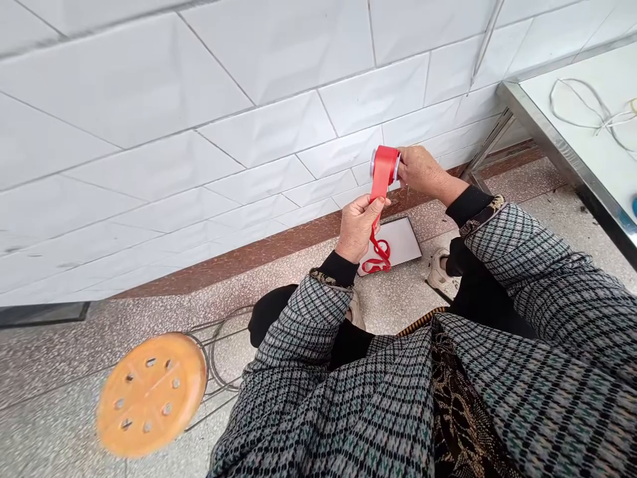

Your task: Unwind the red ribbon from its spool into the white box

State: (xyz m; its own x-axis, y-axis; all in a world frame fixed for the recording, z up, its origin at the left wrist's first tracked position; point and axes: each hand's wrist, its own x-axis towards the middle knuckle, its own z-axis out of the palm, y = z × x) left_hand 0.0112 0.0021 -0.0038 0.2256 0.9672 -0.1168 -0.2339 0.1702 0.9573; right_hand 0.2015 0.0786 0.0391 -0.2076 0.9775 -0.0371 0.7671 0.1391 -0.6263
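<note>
My right hand (421, 171) grips the right side of a spool of red ribbon (386, 162), held up in front of the tiled wall. A flat red strip runs down from the spool to my left hand (357, 229), which pinches it between thumb and fingers. Below my left hand, the loose ribbon tail (380, 251) hangs and curls over a shallow white box (402, 240) on the floor between my feet. The spool's pale rims show at both ends.
An orange round stool (152, 395) with wire legs stands at the lower left. To the right, a metal-edged table (535, 109) carries a coiled white cable (592, 109). A white tiled wall (279, 129) rises close in front.
</note>
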